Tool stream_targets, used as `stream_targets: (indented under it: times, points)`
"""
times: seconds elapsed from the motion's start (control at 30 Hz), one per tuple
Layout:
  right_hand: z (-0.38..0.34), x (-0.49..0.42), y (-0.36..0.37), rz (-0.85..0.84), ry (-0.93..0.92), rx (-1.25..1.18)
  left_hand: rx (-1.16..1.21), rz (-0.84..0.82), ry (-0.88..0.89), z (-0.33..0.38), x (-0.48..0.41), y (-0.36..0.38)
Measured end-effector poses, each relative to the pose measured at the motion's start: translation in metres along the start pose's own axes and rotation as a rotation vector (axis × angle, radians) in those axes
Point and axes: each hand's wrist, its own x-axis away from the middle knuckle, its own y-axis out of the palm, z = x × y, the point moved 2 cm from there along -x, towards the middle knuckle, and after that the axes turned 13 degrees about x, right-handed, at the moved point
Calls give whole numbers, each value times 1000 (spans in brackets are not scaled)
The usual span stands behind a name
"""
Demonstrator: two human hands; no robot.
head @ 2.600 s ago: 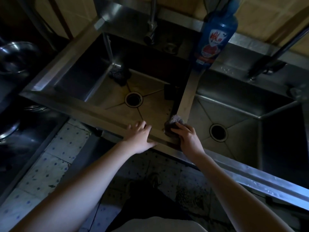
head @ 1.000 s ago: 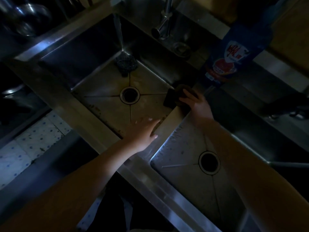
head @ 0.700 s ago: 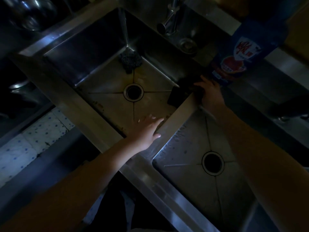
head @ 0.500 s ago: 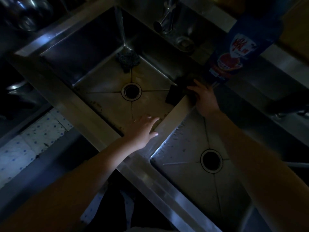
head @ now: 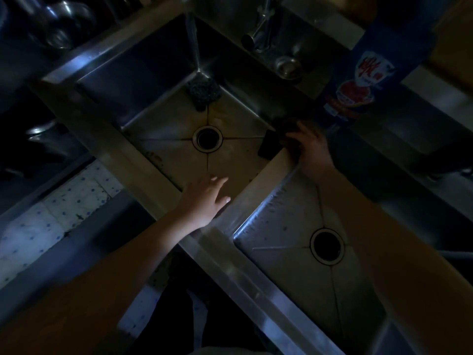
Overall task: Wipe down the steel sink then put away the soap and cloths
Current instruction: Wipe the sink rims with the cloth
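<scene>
Right hand scrubs at the far end of the sink divider

Head view: a steel sink (head: 102, 139) with two basins fills the dim frame. The right hand (head: 311, 147) lies at the far end of the divider (head: 263, 180) between the basins, its fingers curled over a dark cloth (head: 285, 124) that it presses there; the gloom hides the cloth's edges. The left hand (head: 204, 201) is flat and relaxed, with fingers straight, holding nothing; its palm is on the near rim where the divider joins it and its fingertips reach over the left basin. A dark sponge (head: 267, 147) leans against the divider inside the left basin, just beside the right hand. A wire scrubber (head: 203, 92) sits in that basin's far corner. The blue soap bottle (head: 358, 85) stands on the back ledge, just beyond the right hand
</scene>
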Motion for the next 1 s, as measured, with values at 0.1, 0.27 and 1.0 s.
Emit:
stream_targets:
  times: [0.1, 0.27, 1.0]
  points:
    - [1, -8, -2, -1, 60, -29, -15, -3, -36, -11, 15, -6]
    - [-16, 15, 3, -37, 94, -70, -111, 20, -68, -24, 36, -16]
    - [-163, 143, 53, -93, 116, -11, -113, -62, 104, -76, 62, -66]
